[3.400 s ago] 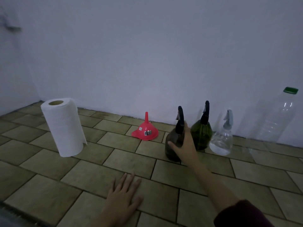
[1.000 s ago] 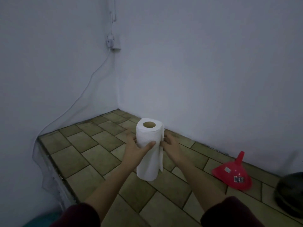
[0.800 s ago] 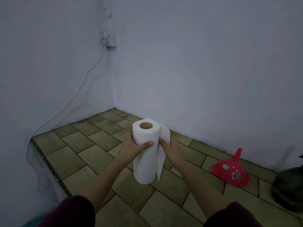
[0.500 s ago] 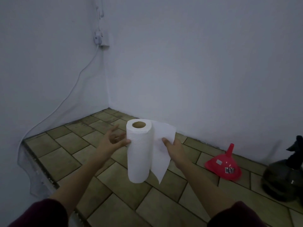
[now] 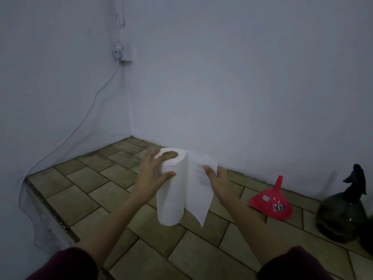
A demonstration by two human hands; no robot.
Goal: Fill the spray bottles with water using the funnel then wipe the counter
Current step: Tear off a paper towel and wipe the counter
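- Head view: the roll (image 5: 170,190) stands upright on the tiled table (image 5: 113,195), in the middle of the scene, its long axis vertical and its hollow core facing up.
- The left hand (image 5: 155,170) is on the roll's top left: the thumb presses the front of the roll, and the fingers (image 5: 150,158) curl over the top rim beside the core. So it is grasping the roll, steadying it from above.
- The right hand (image 5: 219,178) is just to the right of the roll, pinching the loose sheet (image 5: 198,188) near its upper edge between thumb and fingers. The sheet is still joined to the roll and hangs down to a free corner above the table.
- What the coming move turns on: the sheet runs off the roll rightward, across the vertical axis, with the right hand on the sheet's far-right edge and the left hand on the roll itself. I judge a pull to the right against the left hand's hold would tear the sheet free for wiping.
- The red funnel (image 5: 271,202) lies mouth-down farther right, well apart from both hands; a dark bottle (image 5: 341,217) stands at the right edge. Whether it holds water cannot be told.
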